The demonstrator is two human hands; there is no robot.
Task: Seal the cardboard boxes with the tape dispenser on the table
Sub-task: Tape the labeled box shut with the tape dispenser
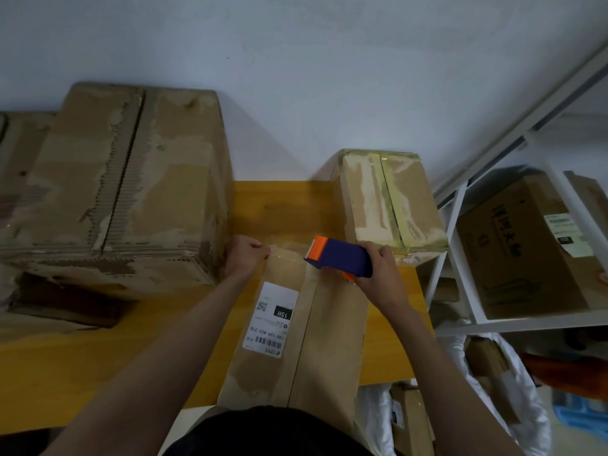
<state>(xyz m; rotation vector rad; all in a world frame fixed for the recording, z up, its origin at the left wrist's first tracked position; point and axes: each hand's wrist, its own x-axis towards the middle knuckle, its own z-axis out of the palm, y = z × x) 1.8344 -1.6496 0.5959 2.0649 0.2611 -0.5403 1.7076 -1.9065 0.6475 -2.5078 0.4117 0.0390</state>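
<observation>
On the far end of the cardboard box (325,340) in front of me, my right hand (378,274) is wrapped around the handle of the tape dispenser (342,258), fingers curled tight on it, with its blue body and orange nose lying low over the box top near the middle seam. My left hand (245,256) grips the far left corner of the same box, thumb on top and fingers curled over the edge, pinning a glossy bit of clear tape there as far as I can make out. This box lies lengthwise toward me on the yellow table (131,357), its flaps closed, with a white shipping label (271,315) stuck on the left flap. Just beyond my right hand sits a smaller box (388,202), its top seam already covered with yellowish tape. Left of my left hand, close beside it, stands a large worn box (131,179) with torn paper showing the corrugation, resting on flattened cardboard. Off to the right is a white metal shelf (460,225) holding another carton (526,245), and white plastic bags (493,406) lie below it.
</observation>
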